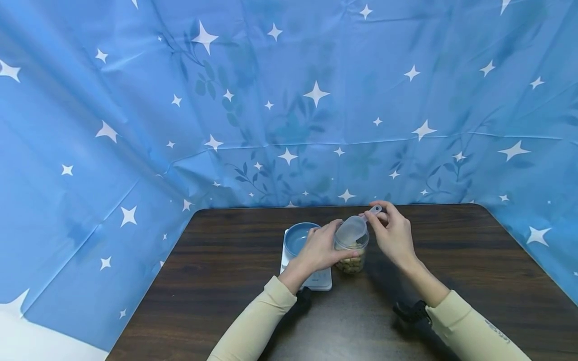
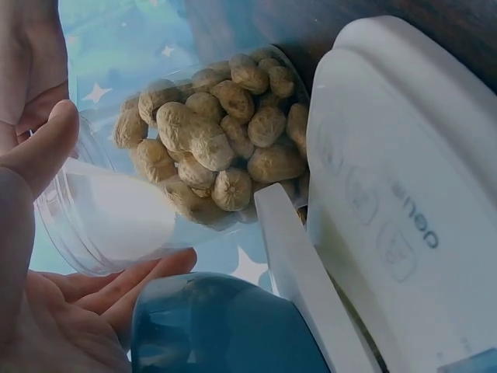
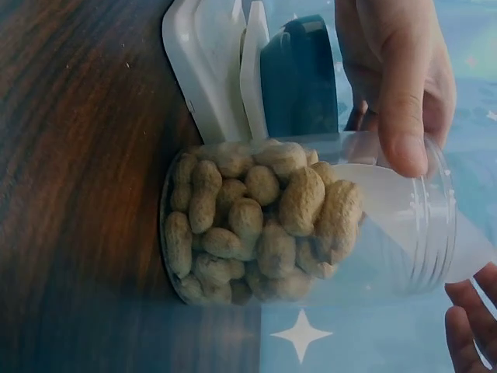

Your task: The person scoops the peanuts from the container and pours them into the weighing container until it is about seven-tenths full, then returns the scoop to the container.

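A clear plastic jar point(image 1: 349, 264) stands on the table, partly filled with unshelled peanuts point(image 3: 256, 221). My left hand point(image 1: 318, 248) grips the jar near its threaded rim, thumb on the near side. With my right hand point(image 1: 394, 234) I pinch the handle of a translucent white scoop point(image 1: 351, 230). The scoop's bowl is tilted down inside the jar's mouth, close to the top peanuts in the wrist views. How much it holds, I cannot tell. Left of the jar, a blue bowl point(image 1: 295, 240) sits on a white kitchen scale point(image 1: 321, 282), partly hidden by my left hand.
The dark wood table point(image 1: 217, 281) extends on both sides of the jar and scale. A blue star-patterned cloth point(image 1: 289, 110) hangs behind the table and along its left. Dark wrist straps point(image 1: 411, 312) sit near both sleeve cuffs.
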`<state>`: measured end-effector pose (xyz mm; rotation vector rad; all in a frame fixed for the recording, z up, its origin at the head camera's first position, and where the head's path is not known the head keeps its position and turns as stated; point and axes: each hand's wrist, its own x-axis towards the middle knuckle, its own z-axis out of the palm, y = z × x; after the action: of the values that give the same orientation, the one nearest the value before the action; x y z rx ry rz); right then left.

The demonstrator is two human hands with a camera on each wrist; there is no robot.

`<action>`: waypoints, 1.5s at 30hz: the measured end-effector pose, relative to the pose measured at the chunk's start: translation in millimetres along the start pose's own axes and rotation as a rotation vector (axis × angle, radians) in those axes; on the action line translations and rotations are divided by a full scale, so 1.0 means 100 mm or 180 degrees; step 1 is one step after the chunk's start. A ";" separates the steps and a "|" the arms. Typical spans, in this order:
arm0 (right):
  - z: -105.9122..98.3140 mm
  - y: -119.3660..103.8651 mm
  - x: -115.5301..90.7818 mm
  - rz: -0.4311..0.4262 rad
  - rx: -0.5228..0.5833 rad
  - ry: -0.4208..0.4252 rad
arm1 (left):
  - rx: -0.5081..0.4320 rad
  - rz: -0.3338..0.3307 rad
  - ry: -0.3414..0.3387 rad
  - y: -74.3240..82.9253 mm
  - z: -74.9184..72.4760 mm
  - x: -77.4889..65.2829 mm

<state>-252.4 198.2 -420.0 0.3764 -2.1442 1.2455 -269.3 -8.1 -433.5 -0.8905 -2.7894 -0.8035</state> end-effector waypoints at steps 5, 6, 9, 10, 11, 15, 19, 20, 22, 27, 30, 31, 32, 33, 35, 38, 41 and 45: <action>-0.03 0.01 0.07 -0.0213 0.0083 -0.0035 | -0.0007 -0.0031 -0.0050 0.00 0.00 0.01; -0.04 0.01 0.09 -0.0257 0.0082 -0.0030 | -0.0002 -0.0048 -0.0061 0.00 -0.01 0.01; -0.06 0.00 0.13 -0.0358 0.0054 -0.0025 | -0.0027 -0.0074 -0.0090 0.00 -0.02 0.02; -0.07 0.00 0.14 -0.0394 0.0041 -0.0035 | -0.0029 -0.0080 -0.0097 0.00 -0.02 0.02; -0.08 0.00 0.15 -0.0435 0.0021 -0.0056 | -0.0037 -0.0086 -0.0106 0.00 -0.03 0.02; -0.09 -0.01 0.19 -0.0717 -0.0048 -0.0192 | -0.0055 -0.0103 -0.0151 0.00 -0.04 0.01; -0.09 0.00 0.22 -0.1218 -0.0125 -0.0331 | -0.0084 -0.0101 -0.0188 -0.01 -0.06 0.01; -0.09 0.00 0.22 -0.1349 -0.0157 -0.0370 | -0.0099 -0.0097 -0.0194 -0.01 -0.06 0.01; -0.08 0.00 0.23 -0.1641 -0.0260 -0.0438 | -0.0135 -0.0089 -0.0205 -0.01 -0.06 0.01; -0.06 0.02 0.24 -0.2018 -0.0404 -0.0563 | -0.0176 -0.0078 -0.0231 -0.02 -0.05 0.01; -0.05 0.05 0.24 -0.1981 -0.0420 -0.0659 | -0.0174 -0.0066 -0.0229 -0.02 -0.04 0.01; -0.05 0.07 0.24 -0.1936 -0.0419 -0.0710 | -0.0183 -0.0063 -0.0227 -0.02 -0.04 0.01; -0.05 0.08 0.24 -0.1892 -0.0421 -0.0768 | -0.0191 -0.0063 -0.0228 -0.02 -0.04 0.01; -0.04 0.09 0.24 -0.1831 -0.0419 -0.0833 | -0.0199 -0.0063 -0.0231 -0.03 -0.04 0.01; -0.03 0.12 0.24 -0.1691 -0.0411 -0.0962 | -0.0215 -0.0067 -0.0245 -0.03 -0.04 0.01; 0.00 0.13 0.25 -0.1451 -0.0337 -0.1070 | -0.0231 -0.0077 -0.0252 -0.03 -0.04 0.01; 0.03 0.12 0.27 -0.1249 -0.0247 -0.1040 | -0.0224 -0.0076 -0.0236 -0.03 -0.03 0.02; 0.08 0.10 0.32 -0.1147 -0.0258 -0.0969 | -0.0233 -0.0094 -0.0233 -0.03 -0.03 0.02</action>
<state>-285.1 198.3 -409.8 0.9221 -2.2358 0.9400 -273.0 -10.7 -431.9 -0.9103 -2.8592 -0.9006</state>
